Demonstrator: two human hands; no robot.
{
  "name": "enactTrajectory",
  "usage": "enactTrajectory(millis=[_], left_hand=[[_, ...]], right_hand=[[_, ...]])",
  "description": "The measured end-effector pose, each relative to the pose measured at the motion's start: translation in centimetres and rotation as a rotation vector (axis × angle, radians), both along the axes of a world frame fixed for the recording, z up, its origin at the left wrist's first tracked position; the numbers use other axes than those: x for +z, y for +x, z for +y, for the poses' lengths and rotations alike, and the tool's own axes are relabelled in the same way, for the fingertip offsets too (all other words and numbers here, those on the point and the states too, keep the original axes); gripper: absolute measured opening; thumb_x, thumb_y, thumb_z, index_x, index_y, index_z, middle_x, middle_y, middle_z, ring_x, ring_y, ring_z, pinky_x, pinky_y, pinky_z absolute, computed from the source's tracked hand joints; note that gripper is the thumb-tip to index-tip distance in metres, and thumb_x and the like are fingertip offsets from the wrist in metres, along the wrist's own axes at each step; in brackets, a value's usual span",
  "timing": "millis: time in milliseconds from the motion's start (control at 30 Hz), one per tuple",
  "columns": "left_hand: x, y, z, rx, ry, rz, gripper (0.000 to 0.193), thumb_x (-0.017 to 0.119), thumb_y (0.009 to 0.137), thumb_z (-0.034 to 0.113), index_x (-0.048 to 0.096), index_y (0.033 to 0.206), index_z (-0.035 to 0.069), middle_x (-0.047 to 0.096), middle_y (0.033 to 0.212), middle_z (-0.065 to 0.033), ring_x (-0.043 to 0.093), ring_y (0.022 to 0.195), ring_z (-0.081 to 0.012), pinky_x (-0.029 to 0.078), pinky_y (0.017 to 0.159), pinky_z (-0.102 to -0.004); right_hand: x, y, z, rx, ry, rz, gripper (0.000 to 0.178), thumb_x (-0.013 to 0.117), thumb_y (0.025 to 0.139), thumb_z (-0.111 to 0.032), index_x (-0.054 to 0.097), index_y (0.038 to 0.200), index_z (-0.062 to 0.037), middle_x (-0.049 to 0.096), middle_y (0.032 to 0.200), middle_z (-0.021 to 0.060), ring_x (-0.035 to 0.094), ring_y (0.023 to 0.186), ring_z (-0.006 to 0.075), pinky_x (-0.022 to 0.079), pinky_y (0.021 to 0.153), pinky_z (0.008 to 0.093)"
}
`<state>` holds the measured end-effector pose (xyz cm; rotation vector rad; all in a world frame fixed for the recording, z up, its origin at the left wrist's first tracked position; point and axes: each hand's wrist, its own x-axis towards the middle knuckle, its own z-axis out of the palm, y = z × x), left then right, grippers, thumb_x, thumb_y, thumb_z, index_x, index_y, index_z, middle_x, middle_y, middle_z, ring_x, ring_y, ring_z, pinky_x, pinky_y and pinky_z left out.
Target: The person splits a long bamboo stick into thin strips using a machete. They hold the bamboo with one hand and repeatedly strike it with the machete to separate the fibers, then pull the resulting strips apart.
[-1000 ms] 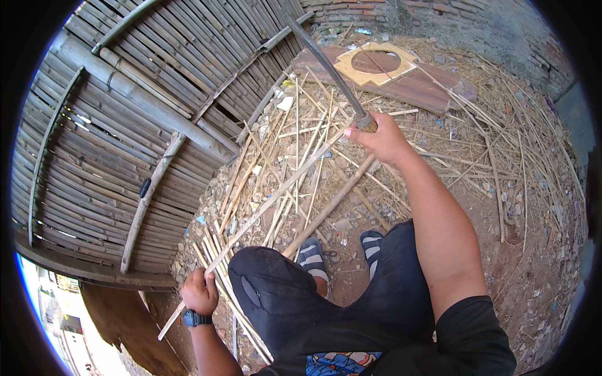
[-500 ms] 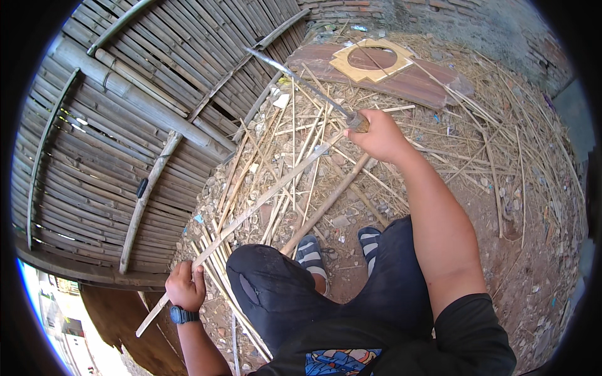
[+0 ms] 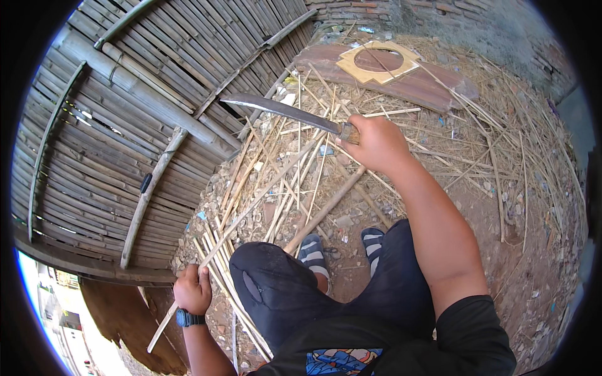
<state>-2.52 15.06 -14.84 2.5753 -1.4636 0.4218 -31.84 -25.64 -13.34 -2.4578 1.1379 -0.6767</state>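
My right hand [image 3: 377, 143] is closed round the short handle of a machete [image 3: 282, 110]. Its long, slightly curved blade points left, broad side visible, over the littered ground. My left hand [image 3: 193, 289], with a dark watch at the wrist, grips a long, thin bamboo strip [image 3: 269, 187] near its lower end. The strip slants up and away to the right, and its far end comes close under the blade by the handle; whether they touch I cannot tell.
Beneath the strip lie loose bamboo strips [image 3: 216, 257] and a thicker pole [image 3: 332, 208]. A slatted bamboo wall [image 3: 100, 169] rises on the left. Farther off, a yellow frame with a round hole [image 3: 348, 65] rests on a reddish-brown board [image 3: 433, 94], before a brick wall [image 3: 451, 25].
The machete blade has turned from edge-on to broadside, its tip swinging lower and left. The strip and my left hand have shifted slightly, and the strip's far end is now lower.
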Motion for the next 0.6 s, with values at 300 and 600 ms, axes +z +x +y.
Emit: enactTrajectory(millis=[300,600], left_hand=[[-1.5,0.3,-0.5,0.059,-0.104,-0.125,0.032,0.059,0.098,0.035,0.060,0.092,0.004,0.063,0.083,-0.0189,0.062,0.073,-0.0431,0.048,0.062,-0.0520],[-1.5,0.8,0.1,0.023,-0.181,-0.294,0.031,0.065,0.095,0.033,0.062,0.098,0.002,0.061,0.085,-0.0148,0.061,0.079,-0.0375,0.048,0.069,-0.0475]], right_hand=[[-0.7,1.5,2.0,0.289,-0.087,0.237,0.028,0.076,0.084,-0.032,0.069,0.098,-0.0092,0.072,0.084,0.0147,0.071,0.083,0.0348,0.057,0.076,0.0472],[-1.7,0.7,0.0,0.237,-0.049,0.185,0.037,0.077,0.084,-0.038,0.071,0.104,-0.0081,0.070,0.080,0.0168,0.069,0.081,0.0373,0.054,0.074,0.0484]])
